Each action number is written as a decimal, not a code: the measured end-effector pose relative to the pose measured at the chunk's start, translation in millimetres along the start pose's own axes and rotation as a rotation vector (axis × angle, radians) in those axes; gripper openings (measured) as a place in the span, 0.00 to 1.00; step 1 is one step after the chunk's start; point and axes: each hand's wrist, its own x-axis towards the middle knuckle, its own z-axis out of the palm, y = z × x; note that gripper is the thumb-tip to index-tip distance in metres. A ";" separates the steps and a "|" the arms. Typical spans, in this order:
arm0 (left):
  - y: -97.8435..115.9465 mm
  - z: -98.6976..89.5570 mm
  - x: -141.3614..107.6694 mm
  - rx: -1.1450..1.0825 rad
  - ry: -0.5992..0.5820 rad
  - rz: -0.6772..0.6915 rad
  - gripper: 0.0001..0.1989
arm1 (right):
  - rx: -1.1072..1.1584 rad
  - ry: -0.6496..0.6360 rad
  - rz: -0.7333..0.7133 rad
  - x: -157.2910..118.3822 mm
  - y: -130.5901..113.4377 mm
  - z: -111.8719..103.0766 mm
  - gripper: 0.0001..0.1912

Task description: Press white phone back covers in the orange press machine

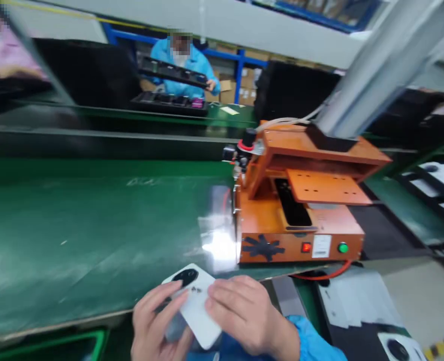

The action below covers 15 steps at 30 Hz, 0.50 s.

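A white phone back cover [201,313] with a dark round camera area at its upper end is held tilted over the near edge of the green bench. My left hand [160,321] grips its left side, with fingertips by the camera area. The fingers of my right hand [244,313] lie closed together over the cover's right edge. Something greyish and see-through shows between the cover and my left palm; I cannot make out what it is.
An orange press machine [302,245] stands to the right on the green bench [94,240], a dark phone-shaped piece [293,203] under its plate. Clear plastic film [218,240] lies beside it. More white covers [361,298] lie lower right. Across the bench, a person in blue [186,62] holds a black tray.
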 end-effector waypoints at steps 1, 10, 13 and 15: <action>10.2 2.2 12.2 -0.083 0.037 -0.033 0.18 | -0.058 0.055 0.010 -8.8 3.2 -17.3 0.16; 96.0 109.7 166.3 -0.887 -0.650 -0.605 0.22 | -0.674 0.333 0.327 -97.3 79.0 -98.9 0.28; 116.6 159.2 200.0 -1.066 -0.715 -0.782 0.25 | -0.657 0.292 0.367 -105.3 96.4 -92.6 0.28; 126.7 183.9 212.8 -1.130 -0.657 -0.854 0.21 | -0.633 0.276 0.391 -108.1 99.6 -87.6 0.28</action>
